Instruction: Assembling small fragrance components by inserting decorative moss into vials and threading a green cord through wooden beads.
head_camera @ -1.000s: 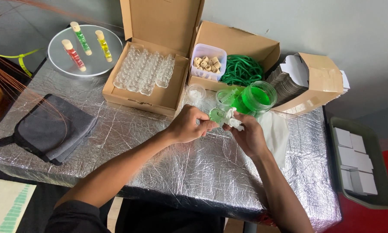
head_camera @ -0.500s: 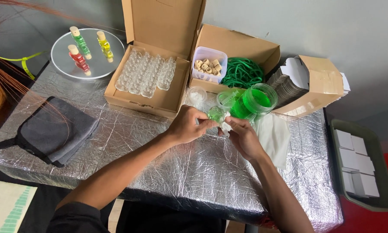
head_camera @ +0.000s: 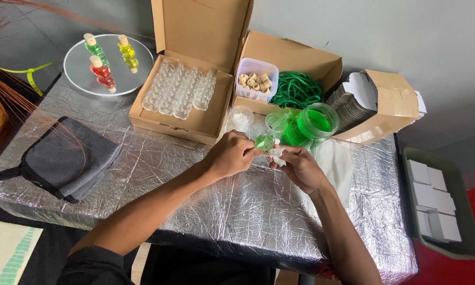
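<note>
My left hand [head_camera: 231, 154] grips a small glass bottle of green liquid [head_camera: 264, 142] over the foil-covered table [head_camera: 211, 211]. Pressed against the bottle, my right hand [head_camera: 301, 168] holds a crumpled white tissue [head_camera: 277, 155]. Just behind the hands stand a clear jar of green liquid [head_camera: 314, 124] and a smaller clear container [head_camera: 277, 122]. A white cloth [head_camera: 336, 163] lies under my right wrist.
An open cardboard box of empty small glass bottles [head_camera: 179, 95] sits at the back. A tub of corks [head_camera: 255, 80] and green cord [head_camera: 297, 89] fill another box. Three filled corked bottles stand on a round mirror [head_camera: 79, 74]. Grey pouch [head_camera: 63, 158] left; tray of white cards [head_camera: 435, 211] right.
Both hands have stayed together at the table's middle, with the green bottle turned slightly between them and the tissue shifted against it. Nothing else moved.
</note>
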